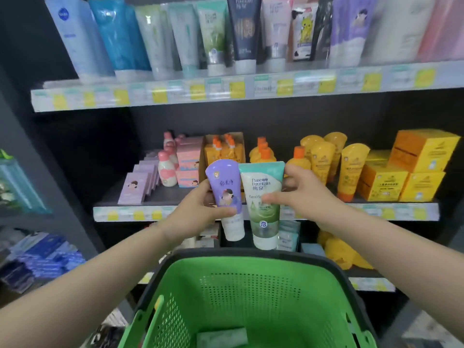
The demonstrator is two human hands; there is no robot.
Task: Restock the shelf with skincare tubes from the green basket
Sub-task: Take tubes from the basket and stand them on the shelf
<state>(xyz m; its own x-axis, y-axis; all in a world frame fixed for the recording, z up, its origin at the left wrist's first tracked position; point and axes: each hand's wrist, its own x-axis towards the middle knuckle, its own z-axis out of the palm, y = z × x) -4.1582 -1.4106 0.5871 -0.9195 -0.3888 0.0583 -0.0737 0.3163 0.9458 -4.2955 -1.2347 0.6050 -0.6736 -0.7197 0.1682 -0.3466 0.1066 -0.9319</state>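
While the left hand (200, 204) wraps around the lower half of a purple tube (226, 194), thumb across its front and fingers behind, the right hand (298, 194) clasps a green tube (263, 197), with its thumb laid across the label and its fingers curled round the tube's right edge. Both tubes stand upright with their white caps pointing down, side by side and touching or nearly so along their inner edges. They are held above the far rim of the green basket (190, 285), in front of the middle shelf (120, 212).

At the basket's bottom near the lower edge of the view lies another pale green tube (221, 336), on its side.

Behind the hands, the middle shelf carries lilac boxes (136, 187) on the left, pink bottles (167, 169) beside them, and yellow bottles (319, 156) and yellow boxes (401, 172) to the right. Above it, the top shelf (226, 91) holds a row of upright tubes (175, 36) in blue, green, navy, pink and lilac, caps down, their labels blurred.
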